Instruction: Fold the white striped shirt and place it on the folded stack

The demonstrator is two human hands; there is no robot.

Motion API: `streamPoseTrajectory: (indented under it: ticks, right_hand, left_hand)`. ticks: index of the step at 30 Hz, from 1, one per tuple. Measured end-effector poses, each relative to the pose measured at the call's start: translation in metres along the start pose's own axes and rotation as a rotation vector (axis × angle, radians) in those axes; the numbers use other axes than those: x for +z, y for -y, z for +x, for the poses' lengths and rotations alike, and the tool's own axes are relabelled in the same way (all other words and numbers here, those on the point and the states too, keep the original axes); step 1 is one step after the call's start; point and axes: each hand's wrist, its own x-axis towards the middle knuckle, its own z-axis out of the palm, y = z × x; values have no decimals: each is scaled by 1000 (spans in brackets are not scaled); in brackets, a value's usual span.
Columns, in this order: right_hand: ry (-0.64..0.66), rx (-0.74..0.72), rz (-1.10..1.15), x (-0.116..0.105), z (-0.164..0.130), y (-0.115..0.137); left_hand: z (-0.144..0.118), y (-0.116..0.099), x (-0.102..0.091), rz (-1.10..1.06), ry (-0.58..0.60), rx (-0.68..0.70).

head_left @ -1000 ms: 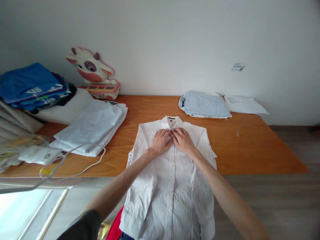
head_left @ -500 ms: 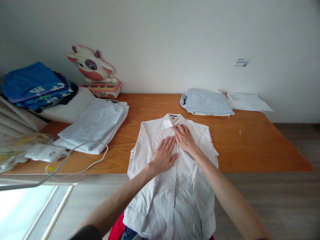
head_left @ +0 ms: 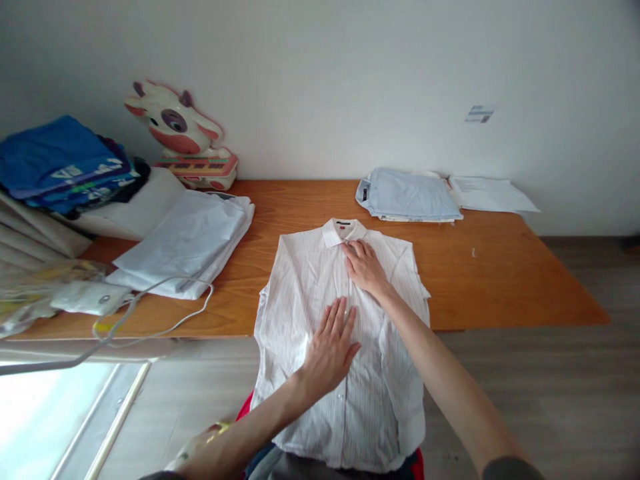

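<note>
A white pinstriped button-up shirt (head_left: 300, 287) lies face up across the front edge of the wooden table (head_left: 490, 280), collar toward the wall, its lower half hanging over the edge. My right hand (head_left: 364, 267) rests flat on the placket just below the collar. My left hand (head_left: 333, 347) lies flat with fingers spread on the shirt's middle, along the button line. Neither hand grips anything.
A folded white garment (head_left: 185, 243) and a white cable (head_left: 150, 313) lie at the left, with stacked blue clothes (head_left: 60, 163) behind. A cow-shaped toy (head_left: 180, 133) stands by the wall. A folded light blue shirt (head_left: 407, 193) and papers (head_left: 487, 193) sit at the back right.
My left hand has slid from the collar down the button line to the shirt's middle, fingers now flat. My right hand has stayed just below the collar.
</note>
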Motion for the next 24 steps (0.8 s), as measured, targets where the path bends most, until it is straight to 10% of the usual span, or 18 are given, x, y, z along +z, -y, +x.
streamPoseTrajectory:
  ticks: [5,10,14,18,20,24]
  right_hand:
    - [-17,2,54,-1,5,0]
    - [-256,-107,195,-29,-12,8]
    - [-661,2,336,-55,-107,25]
    - [-907,564,389,-40,-250,28]
    - [-828,867,500,-20,-312,23]
    - [-212,1181,1022,6,-387,16]
  left_hand:
    - [-62,-19,-4,-349,-96,-134]
    - [-142,0,23,-487,-575,-542]
    - [-193,49,43,-480,-640,-958]
    - [-222,108,49,-693,-355,-1078]
    - [-228,130,48,-761,-209,-1121]
    - [-224,151,37,-873,-112,-981]
